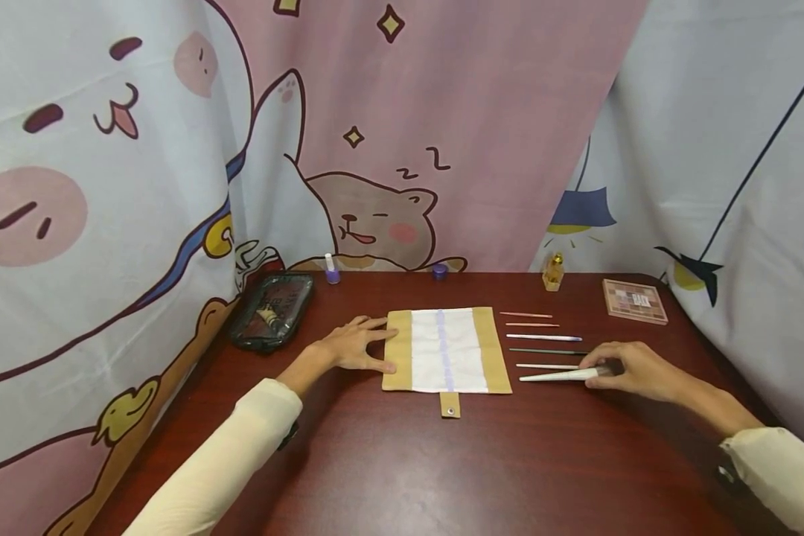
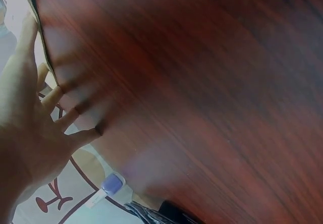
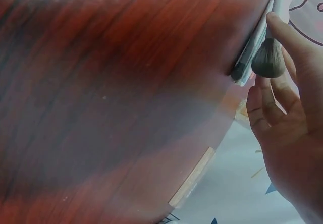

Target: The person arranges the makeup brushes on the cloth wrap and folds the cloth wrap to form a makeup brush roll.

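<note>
A dark reddish-brown table (image 1: 509,491) with streaked wood grain and a glossy surface spreads outward from six o'clock, a pale sheen of light (image 1: 452,458) lying on its near part. Draped cloth walls (image 1: 496,149) enclose it on three sides. At twelve o'clock, softly creased pink fabric (image 1: 543,67) carries a sleeping brown cartoon bear (image 1: 378,201) and small yellow four-pointed stars (image 1: 391,24). From nine to eleven, white fabric (image 1: 13,327) shows a large pink-cheeked cartoon animal (image 1: 141,201), its blue collar (image 1: 190,251) hung with a yellow bell (image 1: 219,237); a yellow duck (image 1: 126,411) sits at eight. From one to three, pale fabric (image 1: 697,112) bears printed hanging lamps (image 1: 579,207).
</note>
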Action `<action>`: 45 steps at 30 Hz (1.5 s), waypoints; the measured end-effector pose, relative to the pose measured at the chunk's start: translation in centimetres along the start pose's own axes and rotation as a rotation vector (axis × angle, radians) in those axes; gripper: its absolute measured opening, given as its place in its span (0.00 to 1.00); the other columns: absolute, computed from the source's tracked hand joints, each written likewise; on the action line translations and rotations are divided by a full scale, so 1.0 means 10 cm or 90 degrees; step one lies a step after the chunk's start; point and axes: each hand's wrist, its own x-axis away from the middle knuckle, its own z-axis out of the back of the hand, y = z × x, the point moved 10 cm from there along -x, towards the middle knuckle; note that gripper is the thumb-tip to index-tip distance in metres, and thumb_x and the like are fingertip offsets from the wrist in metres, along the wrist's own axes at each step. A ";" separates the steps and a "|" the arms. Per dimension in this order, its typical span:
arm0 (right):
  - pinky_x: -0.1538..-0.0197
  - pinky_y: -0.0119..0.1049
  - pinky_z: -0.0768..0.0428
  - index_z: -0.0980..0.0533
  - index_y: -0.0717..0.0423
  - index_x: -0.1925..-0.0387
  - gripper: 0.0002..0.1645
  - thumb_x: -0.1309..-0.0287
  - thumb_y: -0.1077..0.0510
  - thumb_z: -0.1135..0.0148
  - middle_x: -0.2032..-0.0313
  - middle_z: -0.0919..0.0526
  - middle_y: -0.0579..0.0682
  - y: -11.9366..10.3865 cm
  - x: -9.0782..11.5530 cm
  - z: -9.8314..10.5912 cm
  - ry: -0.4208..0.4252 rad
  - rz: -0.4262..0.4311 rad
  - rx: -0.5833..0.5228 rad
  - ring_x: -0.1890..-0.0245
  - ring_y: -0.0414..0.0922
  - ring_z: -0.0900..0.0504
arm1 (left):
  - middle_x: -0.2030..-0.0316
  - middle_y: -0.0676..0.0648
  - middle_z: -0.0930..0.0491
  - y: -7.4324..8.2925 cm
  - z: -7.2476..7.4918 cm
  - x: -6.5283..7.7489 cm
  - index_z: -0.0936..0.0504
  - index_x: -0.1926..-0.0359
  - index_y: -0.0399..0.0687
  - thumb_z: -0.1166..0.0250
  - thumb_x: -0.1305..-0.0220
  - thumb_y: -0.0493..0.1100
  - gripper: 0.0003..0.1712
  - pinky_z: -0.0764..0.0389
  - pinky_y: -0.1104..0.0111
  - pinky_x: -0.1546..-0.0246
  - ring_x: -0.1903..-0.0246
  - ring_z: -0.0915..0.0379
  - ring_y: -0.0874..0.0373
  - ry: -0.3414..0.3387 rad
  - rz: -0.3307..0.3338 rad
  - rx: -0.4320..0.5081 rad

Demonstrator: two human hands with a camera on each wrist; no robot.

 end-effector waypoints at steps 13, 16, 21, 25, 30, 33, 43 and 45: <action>0.71 0.28 0.29 0.13 0.38 0.57 0.16 0.48 0.52 0.18 0.67 0.15 0.31 0.02 -0.10 0.03 -0.017 -0.050 -0.027 0.73 0.30 0.27 | 0.19 0.50 0.46 0.01 0.00 -0.01 0.36 0.21 0.68 0.36 0.41 0.79 0.52 0.31 0.36 0.37 0.23 0.49 0.44 0.002 -0.007 0.000; 0.72 0.29 0.29 0.13 0.37 0.58 0.15 0.48 0.51 0.18 0.68 0.16 0.30 0.00 -0.12 0.04 -0.017 -0.054 -0.032 0.74 0.30 0.28 | 0.19 0.51 0.46 0.00 -0.01 -0.01 0.36 0.21 0.69 0.36 0.42 0.80 0.52 0.31 0.36 0.37 0.23 0.49 0.44 0.003 -0.007 -0.001; 0.72 0.29 0.30 0.13 0.39 0.58 0.15 0.48 0.53 0.18 0.70 0.18 0.30 -0.03 -0.15 0.05 -0.011 -0.054 -0.044 0.74 0.30 0.29 | 0.19 0.51 0.46 0.00 0.00 -0.02 0.36 0.21 0.69 0.36 0.43 0.80 0.53 0.32 0.36 0.37 0.23 0.49 0.45 0.009 -0.002 0.002; 0.73 0.29 0.30 0.12 0.40 0.58 0.14 0.47 0.53 0.19 0.70 0.18 0.31 -0.06 -0.16 0.05 -0.013 -0.057 -0.062 0.74 0.31 0.29 | 0.19 0.50 0.45 0.02 0.00 0.00 0.36 0.21 0.68 0.35 0.43 0.79 0.53 0.34 0.35 0.35 0.22 0.50 0.44 0.014 0.002 0.015; 0.73 0.30 0.30 0.12 0.44 0.56 0.14 0.46 0.54 0.19 0.71 0.18 0.33 -0.09 -0.17 0.08 -0.012 -0.063 -0.072 0.74 0.32 0.29 | 0.19 0.48 0.46 0.03 0.02 0.03 0.32 0.23 0.68 0.33 0.47 0.81 0.54 0.36 0.34 0.34 0.23 0.49 0.42 0.033 0.023 0.020; 0.73 0.30 0.31 0.13 0.45 0.56 0.15 0.46 0.53 0.19 0.71 0.18 0.33 -0.08 -0.19 0.12 -0.007 -0.073 -0.070 0.74 0.32 0.29 | 0.19 0.48 0.47 0.03 0.04 0.05 0.29 0.25 0.67 0.32 0.50 0.82 0.55 0.37 0.32 0.34 0.23 0.48 0.41 0.058 0.036 0.013; 0.76 0.31 0.29 0.15 0.45 0.50 0.17 0.41 0.55 0.22 0.68 0.14 0.39 -0.14 -0.34 0.30 0.032 -0.108 -0.121 0.75 0.35 0.25 | 0.28 0.48 0.30 0.13 0.07 0.07 0.26 0.32 0.47 0.33 0.56 0.86 0.63 0.43 0.31 0.32 0.24 0.45 0.46 0.113 0.076 -0.017; 0.73 0.33 0.24 0.16 0.45 0.47 0.19 0.40 0.57 0.24 0.65 0.12 0.42 -0.15 -0.38 0.31 0.034 -0.110 -0.150 0.72 0.39 0.20 | 0.34 0.47 0.25 0.15 0.05 0.08 0.28 0.32 0.45 0.34 0.57 0.87 0.64 0.43 0.31 0.31 0.26 0.40 0.47 0.125 0.097 -0.021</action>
